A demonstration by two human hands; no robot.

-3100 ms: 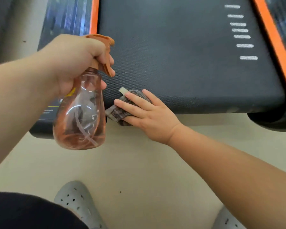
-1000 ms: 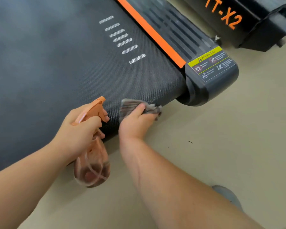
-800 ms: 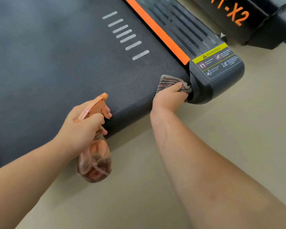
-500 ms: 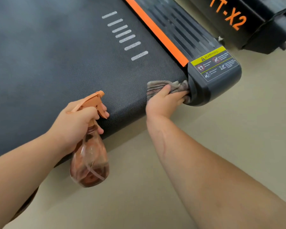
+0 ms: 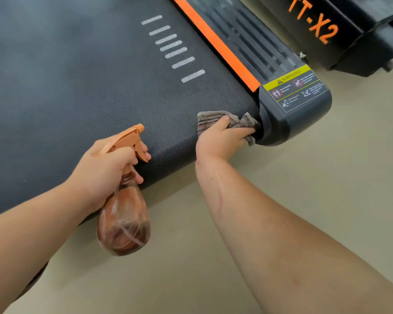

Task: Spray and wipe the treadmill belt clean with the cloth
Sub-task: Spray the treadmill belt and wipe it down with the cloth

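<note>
The cloth (image 5: 208, 120), grey and crumpled, lies on the rounded end of the belt (image 5: 100, 87), at the corner where the belt meets the black end cap (image 5: 293, 118). Its far end touches that cap. We see the right hand (image 5: 220, 141) clamped on the cloth, with the thumb on top and the fingers curled over the belt's edge, pressing the cloth against it.

Just to the left, the left hand (image 5: 104, 171) is wrapped round the neck of the bottle (image 5: 124, 227), with a finger curled on the orange trigger. The nozzle points out over the belt. The clear, brownish body of the bottle hangs below the hand, in front of the belt's edge and the floor (image 5: 327, 177). We can make out its dip tube inside.

Further up the belt runs a row of short white dashes (image 5: 173, 46). An orange strip (image 5: 213, 41) borders the belt on the right, then a ribbed black rail (image 5: 254, 37). A yellow warning label (image 5: 295, 87) sits on the end cap. Beyond it on the beige floor stands a second black machine (image 5: 361, 41), lettered "TT-X2" in orange.
</note>
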